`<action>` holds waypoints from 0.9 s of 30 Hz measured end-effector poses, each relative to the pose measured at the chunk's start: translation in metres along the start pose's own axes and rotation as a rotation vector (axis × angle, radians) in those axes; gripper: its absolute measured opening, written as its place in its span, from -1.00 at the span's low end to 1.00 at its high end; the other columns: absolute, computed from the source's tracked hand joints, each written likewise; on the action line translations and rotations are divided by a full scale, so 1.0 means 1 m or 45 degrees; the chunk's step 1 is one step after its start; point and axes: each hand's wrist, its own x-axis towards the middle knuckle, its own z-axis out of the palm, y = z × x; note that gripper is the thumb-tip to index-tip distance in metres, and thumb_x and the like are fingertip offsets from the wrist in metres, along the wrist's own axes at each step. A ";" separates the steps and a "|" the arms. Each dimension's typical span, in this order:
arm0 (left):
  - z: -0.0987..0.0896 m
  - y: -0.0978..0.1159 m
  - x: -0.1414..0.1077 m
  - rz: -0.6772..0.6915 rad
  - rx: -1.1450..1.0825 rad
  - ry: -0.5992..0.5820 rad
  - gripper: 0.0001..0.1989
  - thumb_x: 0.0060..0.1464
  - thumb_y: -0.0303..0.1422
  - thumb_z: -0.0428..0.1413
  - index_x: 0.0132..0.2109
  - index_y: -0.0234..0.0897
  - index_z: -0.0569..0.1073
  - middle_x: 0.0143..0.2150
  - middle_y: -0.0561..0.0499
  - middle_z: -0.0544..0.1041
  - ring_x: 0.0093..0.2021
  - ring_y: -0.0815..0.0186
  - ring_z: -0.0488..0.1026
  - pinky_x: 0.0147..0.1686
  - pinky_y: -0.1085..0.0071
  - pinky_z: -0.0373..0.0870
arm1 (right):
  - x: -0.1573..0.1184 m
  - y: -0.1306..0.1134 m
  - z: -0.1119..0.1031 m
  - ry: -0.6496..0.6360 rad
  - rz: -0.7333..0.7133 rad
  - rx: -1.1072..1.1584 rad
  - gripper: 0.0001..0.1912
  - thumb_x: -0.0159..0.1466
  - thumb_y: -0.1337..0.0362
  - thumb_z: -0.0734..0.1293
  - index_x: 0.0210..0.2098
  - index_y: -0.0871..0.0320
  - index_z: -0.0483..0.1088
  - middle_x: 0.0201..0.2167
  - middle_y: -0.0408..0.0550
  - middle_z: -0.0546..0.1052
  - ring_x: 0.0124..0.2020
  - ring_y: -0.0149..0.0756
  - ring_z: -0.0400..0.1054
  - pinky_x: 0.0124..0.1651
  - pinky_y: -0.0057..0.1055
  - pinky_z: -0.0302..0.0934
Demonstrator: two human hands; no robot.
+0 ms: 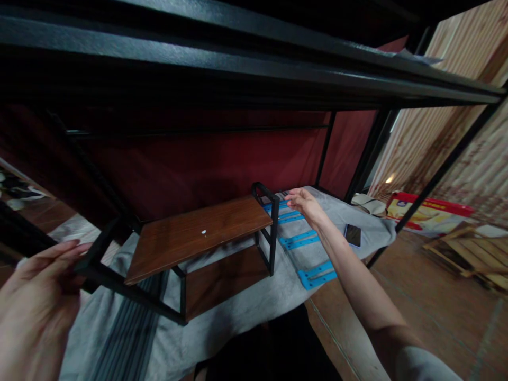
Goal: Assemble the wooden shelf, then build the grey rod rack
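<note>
A small two-tier shelf stands on a grey cloth (pixel 242 315) before me. It has a brown wooden top board (pixel 198 233), a lower board (pixel 226 278) and black metal end frames (pixel 273 233). A small white spot lies on the top board. At the shelf's left end is my left hand (pixel 43 291), fingers stretched out beside the black frame; whether they touch it I cannot tell. My right hand (pixel 305 203) hovers just right of the other end frame, fingers loosely extended and holding nothing. Below it, blue strips with holes (pixel 299 239) lie on the cloth.
A dark metal beam (pixel 238 69) spans overhead, with red panels (pixel 206 164) behind the shelf. A phone (pixel 352 235) lies on the cloth at right. Beyond are a red and yellow box (pixel 426 211) and a wooden rack (pixel 472 254) on the tiled floor. Dark ribbed fabric (pixel 127 338) lies front left.
</note>
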 end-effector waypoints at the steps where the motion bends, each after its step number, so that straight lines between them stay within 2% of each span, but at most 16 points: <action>1: 0.000 -0.001 0.001 0.122 -0.050 -0.068 -0.70 -0.16 -0.51 0.19 -0.23 -0.07 0.54 -0.27 0.25 0.58 -0.31 0.49 0.49 -0.48 0.70 0.43 | 0.001 -0.001 0.000 -0.023 -0.001 -0.014 -0.64 -0.03 0.18 0.49 -0.28 0.11 0.37 -0.39 -0.16 0.56 -0.42 -0.43 0.38 -0.28 -0.46 0.25; 3: 0.001 0.000 0.001 0.236 -0.107 -0.150 -0.77 -0.13 -0.52 0.18 -0.28 -0.13 0.56 -0.32 0.21 0.58 -0.37 0.48 0.49 -0.50 0.67 0.46 | 0.005 -0.005 0.002 -0.064 -0.007 -0.044 -0.68 0.02 0.13 0.47 -0.32 0.12 0.37 -0.49 -0.18 0.52 -0.49 -0.45 0.33 -0.34 -0.48 0.22; 6: 0.007 0.008 -0.006 0.032 -0.081 -0.135 -0.90 -0.03 -0.49 0.15 -0.34 -0.24 0.55 -0.42 0.12 0.56 -0.49 0.43 0.47 -0.60 0.60 0.47 | 0.011 -0.009 0.006 -0.110 -0.004 -0.068 -0.73 0.10 0.07 0.41 -0.43 0.13 0.35 -0.58 -0.18 0.47 -0.56 -0.47 0.26 -0.42 -0.49 0.17; 8: 0.014 0.018 -0.013 -0.118 -0.073 -0.161 -0.88 0.07 -0.49 0.08 -0.33 -0.29 0.53 -0.40 0.05 0.57 -0.46 0.40 0.51 -0.55 0.58 0.50 | 0.015 -0.010 0.010 -0.101 0.031 -0.064 -0.81 0.10 0.16 0.38 -0.44 0.14 0.35 -0.56 -0.15 0.49 -0.54 -0.46 0.29 -0.40 -0.49 0.19; 11: 0.022 0.031 -0.022 -0.227 -0.072 -0.200 -0.82 0.17 -0.49 0.01 -0.28 -0.33 0.51 -0.37 0.00 0.58 -0.43 0.41 0.53 -0.51 0.60 0.51 | 0.020 -0.011 0.016 -0.054 0.091 -0.070 -0.88 0.03 0.32 0.33 -0.39 0.15 0.39 -0.49 -0.13 0.53 -0.50 -0.45 0.32 -0.36 -0.48 0.23; 15: 0.026 0.036 -0.021 -0.264 -0.063 -0.229 -0.82 0.22 -0.46 -0.02 -0.20 -0.39 0.48 -0.37 -0.03 0.58 -0.50 0.41 0.51 -0.56 0.58 0.49 | 0.025 -0.010 0.021 -0.130 0.119 -0.128 -0.87 -0.04 0.38 0.30 -0.44 0.18 0.43 -0.55 -0.14 0.48 -0.54 -0.47 0.27 -0.40 -0.50 0.19; 19: 0.027 0.036 -0.016 -0.254 -0.055 -0.309 -0.79 0.24 -0.45 -0.04 -0.15 -0.45 0.47 -0.34 -0.10 0.60 -0.46 0.37 0.54 -0.56 0.57 0.48 | 0.027 -0.008 0.021 -0.204 0.067 -0.118 -0.86 -0.05 0.37 0.28 -0.46 0.18 0.43 -0.67 -0.20 0.35 -0.61 -0.48 0.16 -0.49 -0.49 0.09; 23: 0.028 0.036 -0.016 -0.227 -0.109 -0.261 -0.81 0.23 -0.47 -0.02 -0.16 -0.44 0.47 -0.41 -0.06 0.58 -0.49 0.37 0.53 -0.58 0.57 0.47 | 0.027 -0.003 0.018 -0.188 0.052 -0.093 -0.88 -0.03 0.37 0.27 -0.46 0.16 0.41 -0.71 -0.28 0.22 -0.68 -0.52 -0.01 -0.54 -0.48 0.06; 27: 0.026 0.036 -0.022 -0.303 -0.157 -0.272 -0.83 0.19 -0.49 0.03 -0.17 -0.48 0.49 -0.41 -0.10 0.59 -0.53 0.38 0.51 -0.56 0.55 0.48 | 0.027 0.003 0.012 -0.231 0.071 -0.068 -0.91 0.03 0.33 0.31 -0.42 0.15 0.40 -0.72 -0.32 0.15 -0.71 -0.55 -0.11 -0.60 -0.50 -0.01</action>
